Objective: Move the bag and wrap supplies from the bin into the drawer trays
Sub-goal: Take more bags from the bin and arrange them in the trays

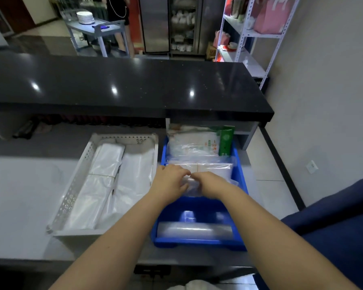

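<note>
A blue bin (199, 206) stands on the grey counter, right of a white perforated tray (71, 197) that holds flat white plastic bags (105, 185). Both my hands are inside the bin's middle. My left hand (169, 181) and my right hand (210, 184) grip a clear plastic bag packet (192, 186) between them, fingers curled on it. Behind them lie more clear bag packets (210, 167), a printed white pack (193, 141) and a green box (226, 141). A roll of clear wrap (195, 230) lies along the bin's near wall.
A black glossy countertop (113, 84) runs above and behind the bin. A dark blue chair back (335, 222) is at the right. White metal shelving (249, 34) stands at the far right, and a grey cart with stacked plates (86, 17) is in the background.
</note>
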